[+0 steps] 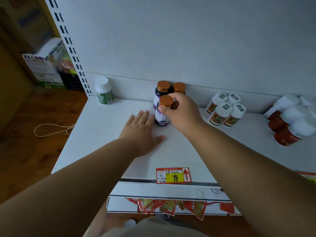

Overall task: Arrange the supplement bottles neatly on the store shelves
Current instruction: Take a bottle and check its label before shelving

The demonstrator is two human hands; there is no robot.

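**Q:** Beside the price tag (173, 175), what is going on up on the shelf (106, 134)?

**R:** Behind the tag, the right hand (183, 112) pinches the copper cap of the front purple bottle (162, 115), fingers curled round the top. That bottle stands on the shelf just in front of 2 more copper-capped bottles (164, 88), which sit against the back wall. The left hand (142, 132) lies flat on the shelf, fingers straight and relaxed, holding nothing, just left of the front bottle.

**Q:** What could go wrong?

**R:** My guess: the hold is high, on the cap only, so a sideways nudge could tip the bottle or knock it into the 2 behind. A 4th copper cap seems to sit under the right fingers; if so, it could be bumped too.

**Q:** And the other stock?

**R:** Right of the purple group, well apart, are 4 white-capped bottles (225, 110) in a tidy block, and further right a cluster of red jars (289, 127). Far left of the purple group 1 green bottle (104, 91) stands alone.

**Q:** Anything unclear?

**R:** The red jars run off the frame edge, so I cannot count them. The label print is too blurred to read. Whether the front bottle's base rests fully on the shelf or is slightly lifted, I cannot tell.
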